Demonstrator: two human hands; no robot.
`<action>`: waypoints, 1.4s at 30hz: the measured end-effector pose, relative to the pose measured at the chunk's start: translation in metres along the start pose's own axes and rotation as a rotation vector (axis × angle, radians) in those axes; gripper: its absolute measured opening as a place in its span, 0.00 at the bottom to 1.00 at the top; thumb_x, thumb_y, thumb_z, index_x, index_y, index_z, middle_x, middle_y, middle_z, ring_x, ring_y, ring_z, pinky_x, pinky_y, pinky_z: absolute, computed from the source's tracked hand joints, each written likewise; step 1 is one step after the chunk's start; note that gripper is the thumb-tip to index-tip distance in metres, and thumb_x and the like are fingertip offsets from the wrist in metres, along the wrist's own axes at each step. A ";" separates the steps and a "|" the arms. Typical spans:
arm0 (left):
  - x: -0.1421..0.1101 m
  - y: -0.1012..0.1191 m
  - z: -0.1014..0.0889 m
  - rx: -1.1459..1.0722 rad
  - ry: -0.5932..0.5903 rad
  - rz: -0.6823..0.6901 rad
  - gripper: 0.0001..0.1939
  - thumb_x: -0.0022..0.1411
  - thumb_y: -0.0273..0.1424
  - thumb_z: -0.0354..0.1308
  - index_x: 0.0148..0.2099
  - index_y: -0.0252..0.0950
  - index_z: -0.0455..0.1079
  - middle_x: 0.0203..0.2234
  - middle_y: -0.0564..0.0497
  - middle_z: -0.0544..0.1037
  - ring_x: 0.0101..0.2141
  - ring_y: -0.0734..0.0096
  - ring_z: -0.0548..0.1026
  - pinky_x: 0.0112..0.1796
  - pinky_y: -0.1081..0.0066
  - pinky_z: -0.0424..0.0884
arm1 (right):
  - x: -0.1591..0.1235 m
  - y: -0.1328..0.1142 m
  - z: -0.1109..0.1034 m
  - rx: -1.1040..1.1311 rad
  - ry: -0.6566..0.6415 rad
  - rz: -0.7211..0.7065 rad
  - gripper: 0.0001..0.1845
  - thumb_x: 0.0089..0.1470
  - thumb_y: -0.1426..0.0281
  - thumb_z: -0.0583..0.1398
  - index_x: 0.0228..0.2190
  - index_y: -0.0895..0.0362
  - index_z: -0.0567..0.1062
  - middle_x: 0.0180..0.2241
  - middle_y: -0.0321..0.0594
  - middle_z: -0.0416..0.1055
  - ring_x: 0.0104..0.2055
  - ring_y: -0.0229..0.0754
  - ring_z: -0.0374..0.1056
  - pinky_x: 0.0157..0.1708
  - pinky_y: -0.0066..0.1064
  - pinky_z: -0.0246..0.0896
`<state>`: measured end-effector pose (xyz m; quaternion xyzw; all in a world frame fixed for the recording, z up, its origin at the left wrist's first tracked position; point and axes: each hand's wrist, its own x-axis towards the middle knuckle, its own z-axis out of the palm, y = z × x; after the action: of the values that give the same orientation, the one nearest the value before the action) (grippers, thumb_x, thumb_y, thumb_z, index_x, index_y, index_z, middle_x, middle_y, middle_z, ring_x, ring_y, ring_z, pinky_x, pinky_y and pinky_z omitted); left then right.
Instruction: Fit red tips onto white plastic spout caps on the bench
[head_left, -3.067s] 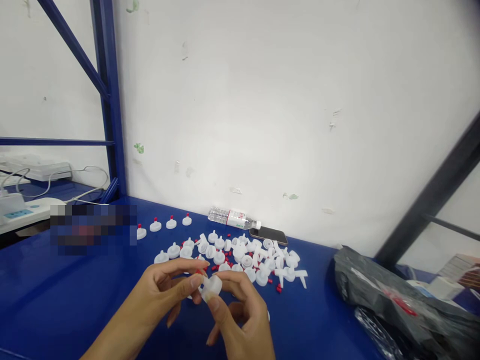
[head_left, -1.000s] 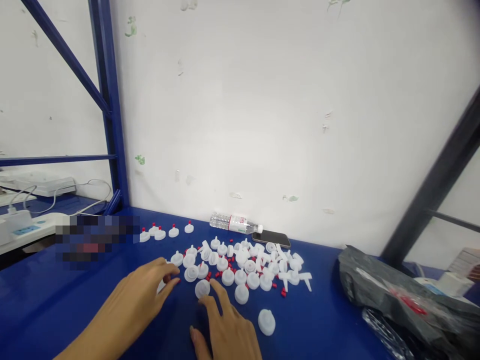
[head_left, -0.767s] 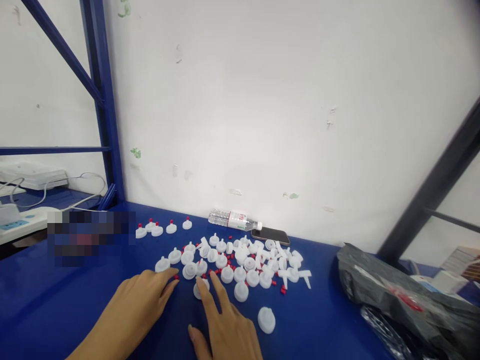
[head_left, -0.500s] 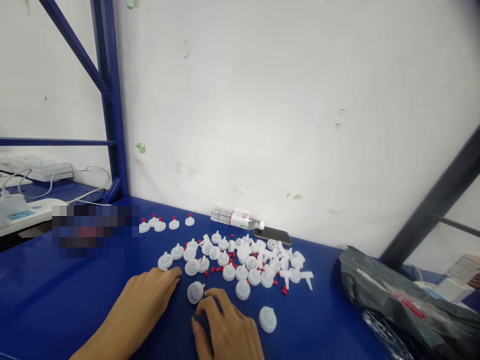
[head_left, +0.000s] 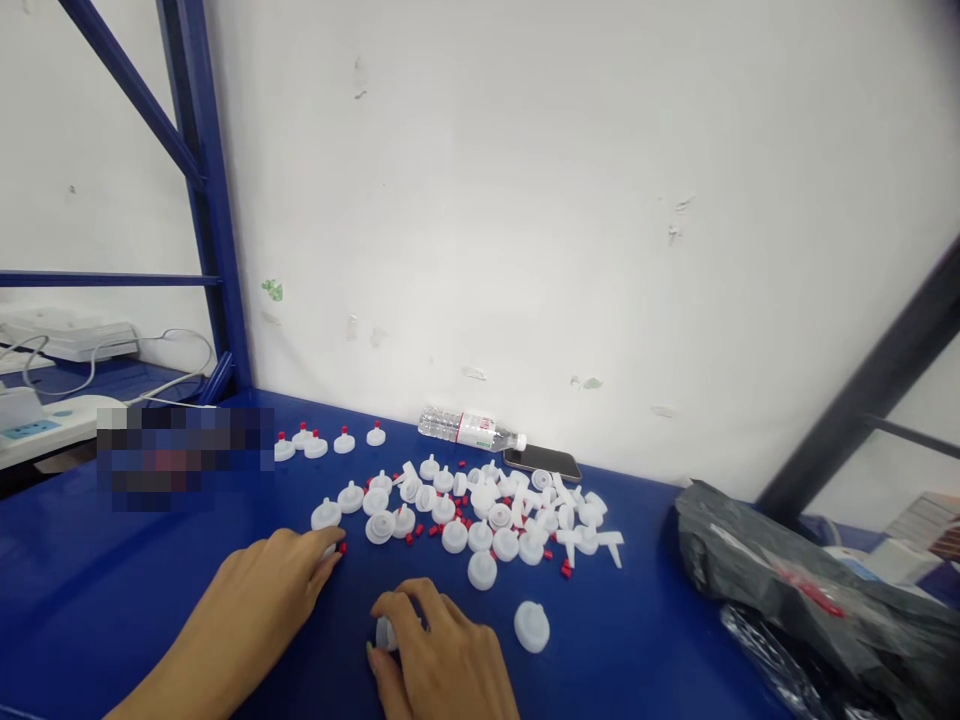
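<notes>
My left hand (head_left: 262, 590) is closed around a white plastic cap with a red tip (head_left: 343, 548); most of that cap is hidden behind the fingers. To its right, my right hand (head_left: 442, 640) grips another white cap (head_left: 385, 634) between thumb and fingers, low over the blue table (head_left: 600, 640). Beyond both hands spreads a pile of white spouted caps (head_left: 454, 535), mixed with small red tips (head_left: 565, 569) and flat white pieces (head_left: 611, 538). One loose white cap (head_left: 532, 627) lies right of my right hand.
Several white caps with red tips (head_left: 344, 440) stand at the back left. A water bottle (head_left: 472, 430) and a phone (head_left: 541, 461) lie against the wall. A dark plastic bag (head_left: 780, 580) sits on the right; a power strip (head_left: 52, 430) is far left.
My right hand has closed on the cap that lay in front of it and drawn it nearer. My left hand has shifted slightly left, and a red tip now shows at its fingers.
</notes>
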<state>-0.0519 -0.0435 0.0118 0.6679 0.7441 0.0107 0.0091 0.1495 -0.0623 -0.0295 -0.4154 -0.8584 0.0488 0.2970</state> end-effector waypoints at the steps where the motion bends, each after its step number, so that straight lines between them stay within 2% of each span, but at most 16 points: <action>1: 0.001 0.000 0.000 -0.003 -0.001 0.001 0.25 0.74 0.34 0.40 0.61 0.40 0.75 0.44 0.36 0.83 0.44 0.40 0.82 0.43 0.50 0.75 | 0.000 -0.001 -0.002 0.004 -0.002 0.002 0.23 0.49 0.79 0.65 0.46 0.47 0.71 0.44 0.33 0.77 0.38 0.46 0.79 0.27 0.31 0.70; 9: 0.007 -0.003 0.009 -0.054 0.060 0.068 0.26 0.73 0.38 0.40 0.61 0.44 0.76 0.44 0.39 0.84 0.44 0.44 0.83 0.41 0.55 0.75 | -0.001 -0.001 0.000 -0.005 0.063 -0.001 0.33 0.51 0.74 0.69 0.57 0.49 0.68 0.47 0.39 0.76 0.43 0.48 0.78 0.31 0.32 0.75; 13: 0.008 -0.005 0.010 -0.060 0.071 0.112 0.27 0.73 0.37 0.40 0.65 0.46 0.72 0.43 0.41 0.85 0.43 0.45 0.83 0.41 0.55 0.74 | -0.002 0.003 0.002 0.017 0.100 -0.015 0.33 0.53 0.74 0.69 0.59 0.52 0.69 0.47 0.43 0.75 0.42 0.48 0.78 0.32 0.31 0.76; 18: 0.008 -0.003 0.010 -0.055 0.057 0.186 0.25 0.73 0.33 0.41 0.58 0.47 0.77 0.47 0.44 0.85 0.47 0.47 0.82 0.42 0.59 0.74 | -0.003 0.008 0.004 0.080 0.182 0.027 0.28 0.56 0.72 0.68 0.57 0.52 0.72 0.46 0.42 0.75 0.39 0.45 0.79 0.36 0.30 0.77; 21: 0.009 0.000 0.011 -0.056 0.043 0.217 0.25 0.73 0.33 0.40 0.56 0.46 0.78 0.46 0.44 0.85 0.45 0.48 0.82 0.40 0.60 0.73 | -0.004 0.008 0.003 0.158 0.238 0.085 0.23 0.58 0.71 0.67 0.54 0.50 0.74 0.46 0.41 0.77 0.40 0.47 0.79 0.39 0.32 0.77; 24: 0.009 0.003 0.010 -0.060 0.034 0.225 0.24 0.73 0.32 0.40 0.53 0.42 0.78 0.41 0.43 0.85 0.42 0.48 0.83 0.37 0.61 0.72 | -0.002 0.004 -0.006 0.315 0.324 0.183 0.18 0.59 0.71 0.65 0.51 0.48 0.78 0.47 0.41 0.78 0.46 0.50 0.78 0.46 0.36 0.75; 26: 0.005 0.006 0.004 -0.099 0.039 0.212 0.22 0.72 0.34 0.41 0.51 0.41 0.78 0.38 0.44 0.85 0.40 0.49 0.83 0.36 0.61 0.72 | 0.001 0.000 -0.015 0.497 0.360 0.291 0.15 0.58 0.67 0.67 0.48 0.47 0.81 0.45 0.40 0.80 0.46 0.51 0.77 0.48 0.38 0.73; 28: -0.001 0.010 -0.006 -0.241 0.065 0.217 0.20 0.71 0.37 0.43 0.49 0.42 0.77 0.36 0.47 0.85 0.38 0.53 0.83 0.36 0.63 0.72 | 0.005 -0.001 -0.027 0.785 0.357 0.419 0.15 0.56 0.60 0.68 0.45 0.49 0.82 0.42 0.41 0.81 0.44 0.50 0.77 0.46 0.37 0.73; 30: -0.009 0.017 -0.020 -0.454 0.110 0.246 0.18 0.69 0.42 0.46 0.43 0.42 0.77 0.33 0.50 0.84 0.34 0.60 0.82 0.35 0.67 0.72 | 0.008 0.001 -0.038 1.120 0.340 0.535 0.21 0.54 0.54 0.70 0.44 0.53 0.83 0.42 0.44 0.81 0.43 0.50 0.77 0.43 0.35 0.73; 33: -0.020 0.030 -0.040 -0.762 0.081 0.258 0.18 0.64 0.47 0.52 0.39 0.42 0.77 0.25 0.53 0.82 0.22 0.68 0.76 0.25 0.73 0.70 | 0.011 0.006 -0.049 1.464 0.350 0.658 0.28 0.48 0.51 0.73 0.45 0.57 0.83 0.46 0.49 0.81 0.43 0.49 0.77 0.41 0.33 0.72; 35: -0.026 0.037 -0.047 -0.931 0.019 0.236 0.18 0.62 0.48 0.56 0.39 0.42 0.78 0.23 0.54 0.82 0.18 0.71 0.73 0.20 0.75 0.69 | 0.011 0.008 -0.051 1.539 0.358 0.687 0.28 0.46 0.52 0.74 0.44 0.58 0.83 0.45 0.50 0.81 0.41 0.47 0.77 0.40 0.33 0.72; 37: -0.029 0.041 -0.050 -1.055 0.009 0.245 0.16 0.60 0.47 0.59 0.39 0.41 0.79 0.25 0.53 0.83 0.18 0.72 0.74 0.19 0.77 0.70 | 0.011 0.008 -0.049 1.556 0.347 0.666 0.28 0.45 0.53 0.75 0.43 0.58 0.84 0.42 0.49 0.81 0.40 0.47 0.77 0.40 0.33 0.71; 42: -0.027 0.046 -0.047 -1.244 0.111 0.248 0.14 0.56 0.44 0.65 0.40 0.42 0.81 0.25 0.52 0.82 0.20 0.71 0.76 0.18 0.77 0.72 | 0.010 0.005 -0.047 1.584 0.280 0.602 0.28 0.43 0.54 0.76 0.42 0.57 0.84 0.39 0.47 0.82 0.38 0.46 0.78 0.38 0.33 0.71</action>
<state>-0.0049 -0.0655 0.0600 0.6175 0.5152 0.4765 0.3552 0.1738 -0.0590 0.0119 -0.2977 -0.3799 0.6587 0.5773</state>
